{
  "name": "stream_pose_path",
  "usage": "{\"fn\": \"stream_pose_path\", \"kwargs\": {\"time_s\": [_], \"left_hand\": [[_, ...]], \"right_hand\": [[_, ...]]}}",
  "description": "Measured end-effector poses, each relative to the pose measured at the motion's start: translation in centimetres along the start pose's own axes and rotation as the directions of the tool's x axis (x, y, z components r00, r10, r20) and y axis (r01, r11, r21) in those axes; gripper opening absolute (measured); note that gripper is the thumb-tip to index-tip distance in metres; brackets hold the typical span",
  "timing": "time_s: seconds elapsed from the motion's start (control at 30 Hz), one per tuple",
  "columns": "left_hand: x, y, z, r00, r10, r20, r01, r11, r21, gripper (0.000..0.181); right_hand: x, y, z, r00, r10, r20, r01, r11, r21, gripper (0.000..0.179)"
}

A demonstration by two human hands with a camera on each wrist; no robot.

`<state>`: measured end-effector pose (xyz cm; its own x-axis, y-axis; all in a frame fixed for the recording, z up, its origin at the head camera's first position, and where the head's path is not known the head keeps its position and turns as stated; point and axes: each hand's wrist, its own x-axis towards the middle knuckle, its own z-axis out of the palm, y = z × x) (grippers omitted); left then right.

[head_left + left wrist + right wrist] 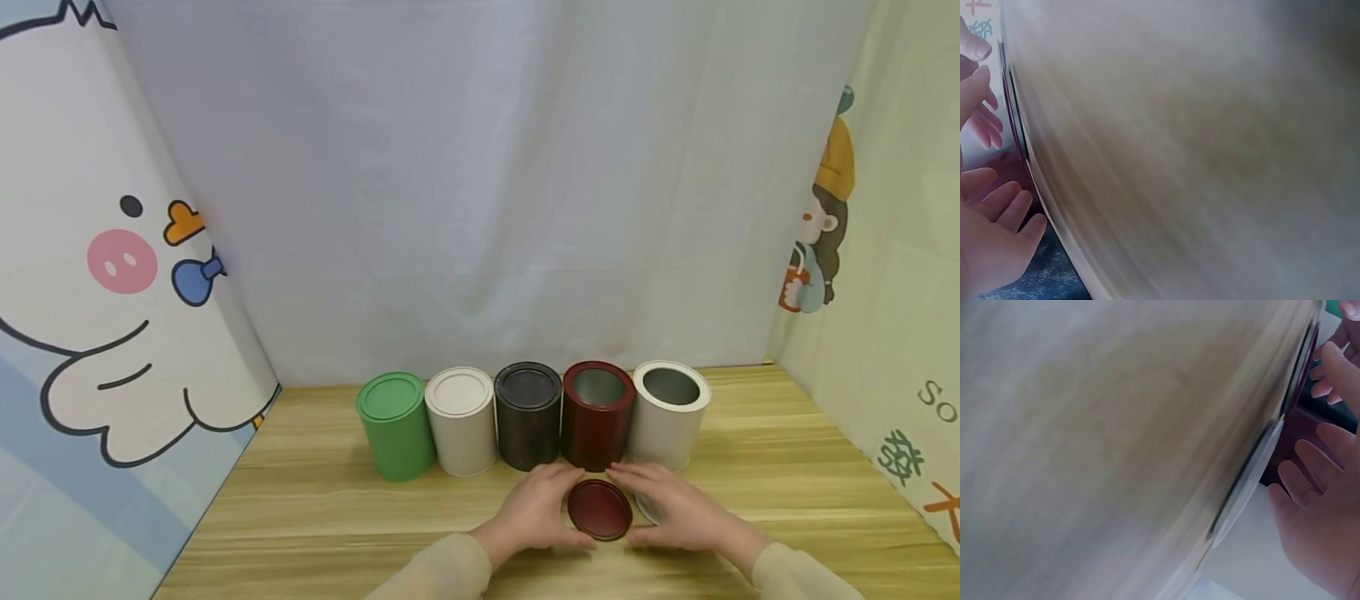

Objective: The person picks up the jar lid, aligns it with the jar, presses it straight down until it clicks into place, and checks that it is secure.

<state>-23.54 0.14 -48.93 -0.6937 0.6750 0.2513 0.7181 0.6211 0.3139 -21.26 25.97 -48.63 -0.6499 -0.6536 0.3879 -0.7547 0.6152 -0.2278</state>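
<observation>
A dark red round lid (pixel 600 509) lies on the table in front of the cans, between my two hands. My left hand (pixel 536 510) is at its left side with fingers loosely bent. On the opposite side is my right hand (pixel 681 510), partly covering a white lid (pixel 647 508). The right wrist view shows the white lid (pixel 1249 481) edge-on beside the red lid (pixel 1300 378), with the right fingers (pixel 1310 469) apart from both. Behind the hands stand an uncovered dark red can (pixel 597 429) and an uncovered white can (pixel 666 429).
Left of the red can, a black can (pixel 528 429), an off-white can (pixel 465 437) and a green can (pixel 401 442) stand in the same row, each lidded. A pale curtain (pixel 465 183) hangs behind the wooden table (pixel 300 517); printed panels flank it.
</observation>
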Motion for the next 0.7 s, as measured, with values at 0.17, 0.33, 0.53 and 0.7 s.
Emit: {"fn": "stream_pose_path", "kwargs": {"time_s": [0.17, 0.33, 0.53, 0.7], "left_hand": [[0.05, -0.31, 0.22, 1.0, -0.03, 0.009, 0.03, 0.999, -0.016, 0.081], [0.13, -0.47, 0.25, 1.0, -0.011, 0.014, 0.012, 1.0, -0.014, 0.077], [0.25, -0.58, 0.53, 1.0, 0.023, 0.017, -0.023, 0.999, 0.024, 0.073], [0.27, -0.72, 0.8, 1.0, 0.024, 0.015, -0.025, 0.999, 0.044, 0.071]], "right_hand": [[-0.05, 0.23, 0.2, 1.0, -0.003, 0.023, 0.002, 1.0, 0.006, 0.076], [0.02, 0.47, 0.3, 0.999, -0.003, 0.051, 0.003, 1.0, 0.005, 0.076], [0.21, 0.52, 0.49, 0.996, 0.014, 0.083, -0.013, 1.0, -0.017, 0.075], [0.48, 0.48, 0.47, 0.993, 0.039, 0.113, -0.038, 0.999, -0.008, 0.073]]}}
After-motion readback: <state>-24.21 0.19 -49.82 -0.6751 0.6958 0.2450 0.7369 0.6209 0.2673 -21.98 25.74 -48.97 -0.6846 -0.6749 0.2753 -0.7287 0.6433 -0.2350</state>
